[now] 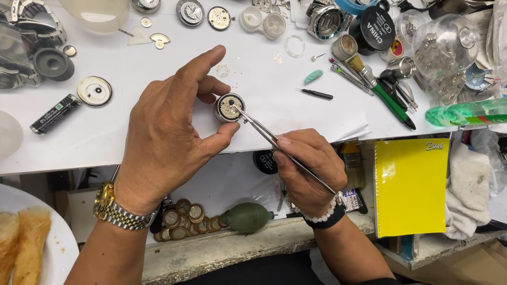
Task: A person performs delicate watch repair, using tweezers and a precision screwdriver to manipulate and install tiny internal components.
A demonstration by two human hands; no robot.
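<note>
Left hand (162, 134), wrist bent and index finger raised, pinches a round watch movement (229, 108) between thumb and middle finger above the white table (134, 118). Right hand (308, 165), just below it, clamps tweezers (272, 139) whose tips touch the movement.

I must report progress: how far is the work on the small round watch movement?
Done: the watch movement is out of any case, bare. In hand: the left hand pinches it over the white bench while the right hand puts tweezers to it. Left: loose parts lie nearby.
</note>
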